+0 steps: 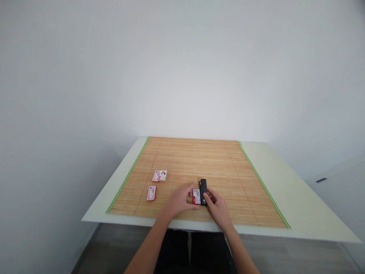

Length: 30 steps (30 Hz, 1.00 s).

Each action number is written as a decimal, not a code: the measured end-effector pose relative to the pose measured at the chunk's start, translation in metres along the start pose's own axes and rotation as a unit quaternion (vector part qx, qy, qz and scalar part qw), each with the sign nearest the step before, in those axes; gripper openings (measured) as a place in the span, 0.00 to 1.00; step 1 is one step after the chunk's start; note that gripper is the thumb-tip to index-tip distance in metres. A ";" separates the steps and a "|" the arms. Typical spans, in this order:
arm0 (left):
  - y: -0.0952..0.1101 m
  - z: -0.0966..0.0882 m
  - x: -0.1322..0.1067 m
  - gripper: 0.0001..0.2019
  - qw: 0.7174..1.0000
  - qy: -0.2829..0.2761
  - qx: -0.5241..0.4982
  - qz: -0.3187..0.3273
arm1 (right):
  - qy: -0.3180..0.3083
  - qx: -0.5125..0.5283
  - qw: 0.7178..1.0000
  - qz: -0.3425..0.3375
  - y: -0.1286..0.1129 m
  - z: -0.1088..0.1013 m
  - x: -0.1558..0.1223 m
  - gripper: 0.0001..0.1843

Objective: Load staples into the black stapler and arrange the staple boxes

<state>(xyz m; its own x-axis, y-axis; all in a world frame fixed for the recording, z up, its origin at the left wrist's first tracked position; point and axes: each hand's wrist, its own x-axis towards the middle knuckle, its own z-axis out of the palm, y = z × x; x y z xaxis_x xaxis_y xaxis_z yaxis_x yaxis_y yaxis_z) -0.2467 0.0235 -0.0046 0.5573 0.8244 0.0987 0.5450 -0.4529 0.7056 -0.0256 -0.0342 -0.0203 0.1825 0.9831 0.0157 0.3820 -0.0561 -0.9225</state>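
A black stapler [203,190] lies lengthwise on the bamboo mat, pointing away from me. My right hand [217,205] grips its near part, thumb on top and fingers along the right side. Just left of the stapler, close against it, is a small red-and-white box [196,196] that looks like a staple box. My left hand [179,199] curves around this box with thumb and fingers apart, the thumb at the near end and the fingers at the far end. It does not visibly press on the box.
Farther left lie a red-and-white box [151,193], another like it [156,176] and a whiter box [162,175] touching that one. The green-edged bamboo mat [196,156] covers the middle of a white table [299,198]. A wall [188,76] stands behind.
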 end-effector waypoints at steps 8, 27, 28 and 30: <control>-0.084 -0.087 -0.080 0.33 0.960 0.170 0.178 -0.135 | 0.033 0.006 0.999 0.011 -0.015 -0.004 -0.006 0.36; -0.129 -0.158 -0.011 0.32 0.977 0.072 0.140 -0.142 | 0.023 -0.007 1.000 0.010 -0.008 -0.005 -0.005 0.34; -0.125 -0.161 -0.009 0.32 0.976 0.077 0.143 -0.147 | 0.023 -0.006 1.000 0.010 -0.008 -0.004 -0.005 0.35; -0.110 -0.161 -0.008 0.31 0.971 0.114 0.148 -0.151 | 0.020 -0.002 1.000 0.010 -0.005 -0.003 -0.004 0.34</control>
<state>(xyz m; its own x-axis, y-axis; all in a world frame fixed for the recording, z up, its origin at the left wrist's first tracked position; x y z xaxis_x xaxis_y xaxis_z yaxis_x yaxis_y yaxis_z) -0.4121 0.1210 0.0304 0.2098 0.9731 0.0953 0.8364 -0.2291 0.4980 -0.0252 -0.0382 -0.0147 0.2255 0.9742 0.0129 0.3807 -0.0760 -0.9216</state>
